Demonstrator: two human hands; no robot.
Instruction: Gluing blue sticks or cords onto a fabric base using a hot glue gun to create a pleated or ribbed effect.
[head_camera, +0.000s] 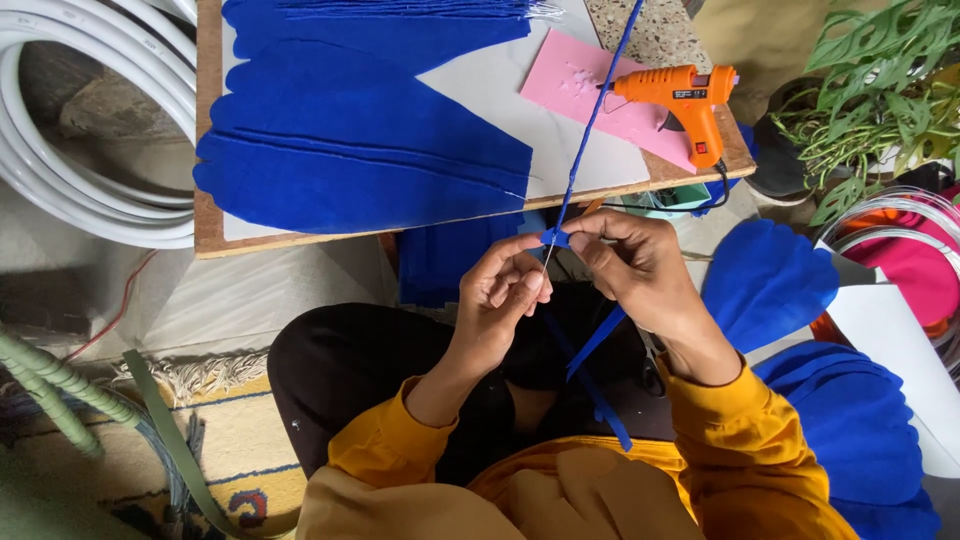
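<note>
Left hand (505, 285) fingers pinched on thin wire stem (590, 120); right hand (635, 265) fingers clamped on blue tape (597, 340) (wrapped around it), below desk (210, 130) with orange glue gun (685, 95).

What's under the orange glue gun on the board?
The orange glue gun lies on a pink sheet, its handle reaching onto the wooden board. The sheet continues beneath the gun; whatever lies on it there is covered.
</note>
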